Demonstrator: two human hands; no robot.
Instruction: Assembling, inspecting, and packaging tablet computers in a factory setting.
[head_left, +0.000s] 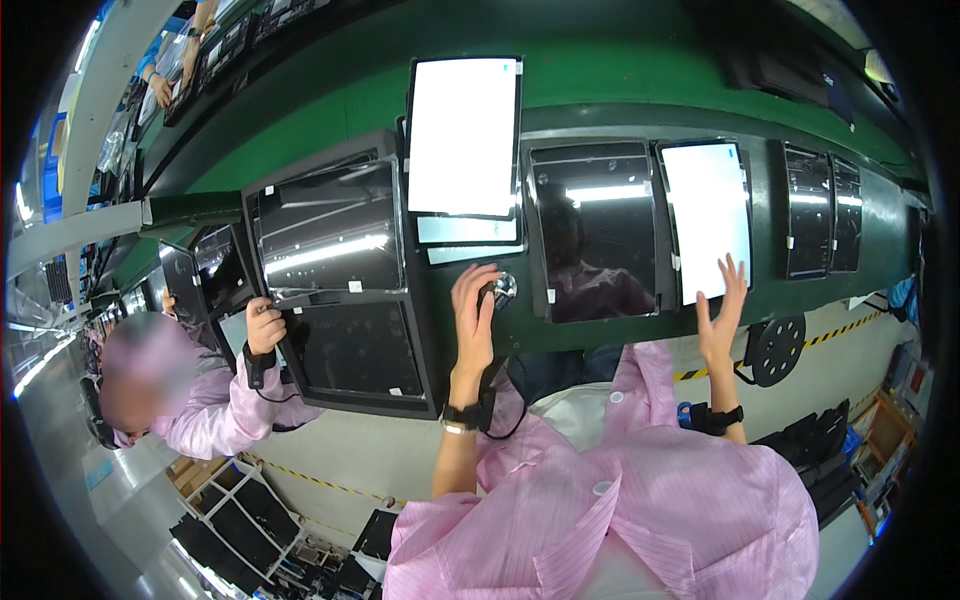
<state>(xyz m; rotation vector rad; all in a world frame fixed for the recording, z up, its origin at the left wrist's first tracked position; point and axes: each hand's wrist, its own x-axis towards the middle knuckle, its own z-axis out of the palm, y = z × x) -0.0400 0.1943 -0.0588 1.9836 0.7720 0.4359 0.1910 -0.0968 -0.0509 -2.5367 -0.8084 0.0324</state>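
Observation:
My left hand [473, 310] is at the near edge of the green bench, its thumb and fingers curled round the edge of a small shiny object [506, 290] whose kind I cannot make out. Just beyond it lies a stack of flat display panels, topped by a lit white screen [464, 135]. My right hand [724, 312] has its fingers spread, fingertips at the lower edge of another lit white display panel [706, 220]. Between my hands rests a dark, glossy display panel [592, 235] with a small white tag at its corner.
At left, a black tray [428, 395] holds dark panels wrapped in film. Two narrow dark panels [808, 215] lie at the right. A co-worker's hand [265, 325] grips the tray's left side. A black round stool seat [776, 350] stands below the bench's right part.

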